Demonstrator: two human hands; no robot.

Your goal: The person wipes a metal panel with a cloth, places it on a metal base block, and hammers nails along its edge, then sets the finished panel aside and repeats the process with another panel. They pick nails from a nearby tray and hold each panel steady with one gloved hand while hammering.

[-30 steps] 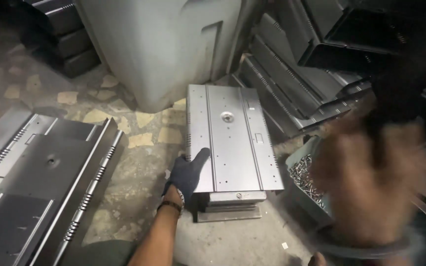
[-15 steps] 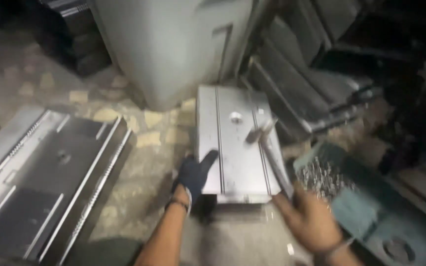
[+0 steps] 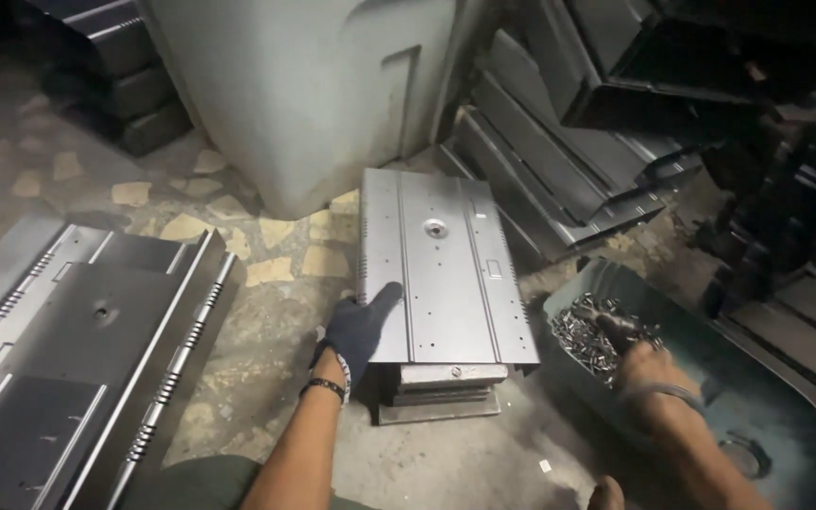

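1. Presently, in the head view, a grey sheet-metal panel point(image 3: 446, 274) is seen lying flat on a small metal block point(image 3: 441, 389) set on the floor point(image 3: 266, 321); its long axis runs from about 6 o'clock to 12 o'clock, slightly tilted toward 11.
2. The left hand point(image 3: 363, 326), covered by a dark glove, is laid on the panel's near-left edge, with the thumb pressed on the top face; its grip is spread and flat, not closed round anything. A dark band is worn at the wrist.
3. The right hand point(image 3: 637, 354), bare, is dipped into a green tray point(image 3: 767, 416) at roughly 4 o'clock from the panel, among a heap of small shiny fasteners point(image 3: 586, 331). Whether its fingers are pinched on any of them cannot be told, since the fingertips are buried in the heap.
4. From the right hand, the panel lies toward 9 o'clock, near but apart; the round hole point(image 3: 434, 227) in the panel's far half is placed toward 10 o'clock from that hand. The left hand is the nearer one, being already in contact.
5. More pressed panels point(image 3: 77, 340) are stacked at 9 o'clock, and others point(image 3: 559, 161) are leaned at 1 o'clock beside a large pale housing point(image 3: 314, 85).
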